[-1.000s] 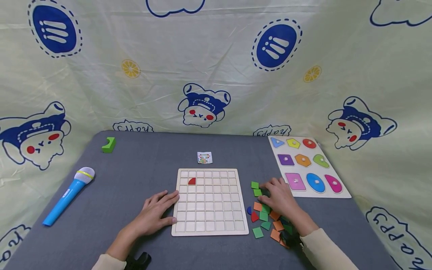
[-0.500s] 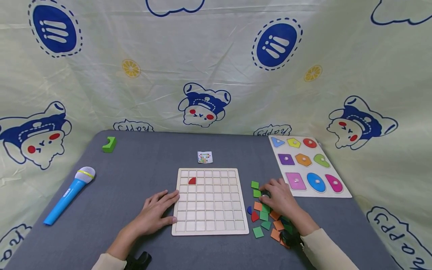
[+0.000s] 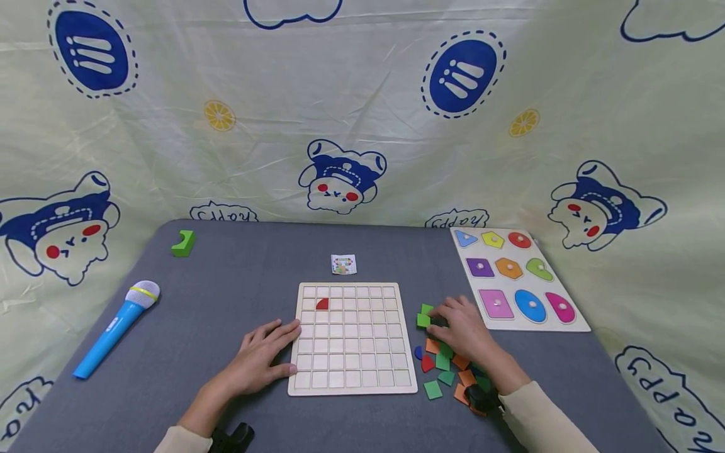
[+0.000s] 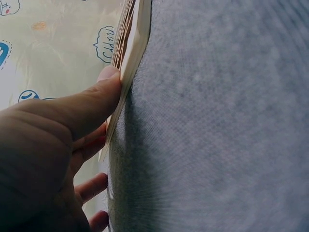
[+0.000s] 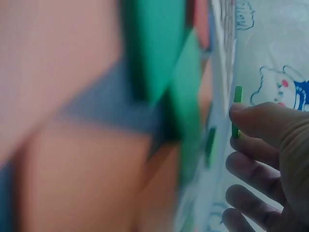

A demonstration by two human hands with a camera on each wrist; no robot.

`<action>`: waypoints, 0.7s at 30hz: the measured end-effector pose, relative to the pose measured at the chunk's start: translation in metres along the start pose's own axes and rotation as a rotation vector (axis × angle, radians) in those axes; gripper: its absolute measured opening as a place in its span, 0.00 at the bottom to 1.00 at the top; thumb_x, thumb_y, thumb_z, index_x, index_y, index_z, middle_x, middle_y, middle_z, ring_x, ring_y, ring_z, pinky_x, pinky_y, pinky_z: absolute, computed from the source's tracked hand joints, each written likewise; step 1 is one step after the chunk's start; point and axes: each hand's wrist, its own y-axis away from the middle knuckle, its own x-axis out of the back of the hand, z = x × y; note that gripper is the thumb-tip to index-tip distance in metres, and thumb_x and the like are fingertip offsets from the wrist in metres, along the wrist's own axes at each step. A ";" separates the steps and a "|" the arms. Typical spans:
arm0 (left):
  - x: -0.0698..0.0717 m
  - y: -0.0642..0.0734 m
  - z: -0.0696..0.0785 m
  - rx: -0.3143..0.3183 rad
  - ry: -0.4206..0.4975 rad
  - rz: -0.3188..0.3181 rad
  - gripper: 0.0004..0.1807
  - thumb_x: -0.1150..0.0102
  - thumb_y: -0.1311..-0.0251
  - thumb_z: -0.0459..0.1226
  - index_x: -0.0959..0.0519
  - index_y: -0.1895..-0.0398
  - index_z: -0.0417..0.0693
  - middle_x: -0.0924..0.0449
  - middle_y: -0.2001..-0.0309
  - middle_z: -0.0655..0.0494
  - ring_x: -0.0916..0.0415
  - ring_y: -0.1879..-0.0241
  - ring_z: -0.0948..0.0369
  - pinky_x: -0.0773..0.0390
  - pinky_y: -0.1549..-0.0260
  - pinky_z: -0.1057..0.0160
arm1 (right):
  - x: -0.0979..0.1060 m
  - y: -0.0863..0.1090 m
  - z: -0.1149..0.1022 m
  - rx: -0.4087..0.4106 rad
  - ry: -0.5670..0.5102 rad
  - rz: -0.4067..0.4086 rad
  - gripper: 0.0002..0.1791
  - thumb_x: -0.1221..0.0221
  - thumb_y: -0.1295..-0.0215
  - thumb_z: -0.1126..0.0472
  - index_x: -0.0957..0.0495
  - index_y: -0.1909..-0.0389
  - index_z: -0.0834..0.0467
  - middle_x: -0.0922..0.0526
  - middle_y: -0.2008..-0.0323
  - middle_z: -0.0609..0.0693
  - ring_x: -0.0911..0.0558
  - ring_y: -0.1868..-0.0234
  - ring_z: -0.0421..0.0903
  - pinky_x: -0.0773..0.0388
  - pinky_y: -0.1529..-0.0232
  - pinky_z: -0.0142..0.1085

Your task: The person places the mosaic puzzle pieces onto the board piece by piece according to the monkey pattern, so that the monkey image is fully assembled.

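My left hand (image 3: 262, 356) lies at the left edge of a pale wooden grid board (image 3: 351, 338), its fingertips and thumb touching the rim. In the left wrist view the thumb (image 4: 96, 99) presses the side of the board. One red quarter-circle piece (image 3: 322, 304) sits in a cell near the board's upper left. To the right of the board my right hand (image 3: 463, 328) pinches a light green square tile (image 3: 423, 320) between thumb and forefinger; the right wrist view shows this tile (image 5: 236, 123) raised on edge. Another green tile (image 3: 427, 309) lies just beyond it.
Loose orange, green, red and blue pieces (image 3: 443, 362) lie below the right hand. A shape puzzle board (image 3: 532, 299) stands at the right, a small picture card (image 3: 343, 264) behind the grid. At the left are a toy microphone (image 3: 118, 327) and a green block (image 3: 183, 243).
My right hand has shifted slightly left toward the grid board, carrying the light green tile with it. The left hand and the board stay where they were.
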 end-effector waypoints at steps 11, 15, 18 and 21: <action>0.000 0.000 0.001 -0.011 0.020 0.001 0.38 0.36 0.46 0.45 0.36 0.31 0.49 0.39 0.29 0.55 0.47 0.30 0.45 0.50 0.41 0.37 | -0.002 -0.030 -0.057 0.102 -0.049 0.022 0.13 0.33 0.46 0.53 0.15 0.61 0.52 0.21 0.65 0.47 0.32 0.62 0.43 0.36 0.59 0.38; 0.000 0.000 0.000 -0.004 0.018 -0.008 0.38 0.36 0.46 0.45 0.37 0.31 0.49 0.40 0.29 0.55 0.48 0.29 0.45 0.50 0.40 0.36 | -0.009 -0.045 -0.075 0.147 -0.048 0.019 0.12 0.33 0.46 0.54 0.16 0.61 0.52 0.21 0.66 0.46 0.31 0.62 0.44 0.35 0.59 0.40; 0.001 0.000 -0.001 0.001 0.022 -0.013 0.38 0.36 0.46 0.45 0.37 0.31 0.50 0.40 0.28 0.55 0.48 0.29 0.45 0.50 0.40 0.36 | -0.015 -0.056 -0.086 0.175 -0.042 -0.002 0.11 0.35 0.45 0.54 0.16 0.60 0.52 0.21 0.65 0.46 0.31 0.62 0.44 0.33 0.58 0.42; 0.001 0.000 -0.001 0.002 0.026 -0.014 0.38 0.36 0.46 0.45 0.37 0.31 0.49 0.40 0.28 0.55 0.48 0.29 0.45 0.51 0.40 0.37 | -0.022 -0.066 -0.096 0.190 -0.036 -0.037 0.11 0.36 0.43 0.54 0.16 0.59 0.52 0.21 0.64 0.46 0.31 0.61 0.44 0.32 0.55 0.45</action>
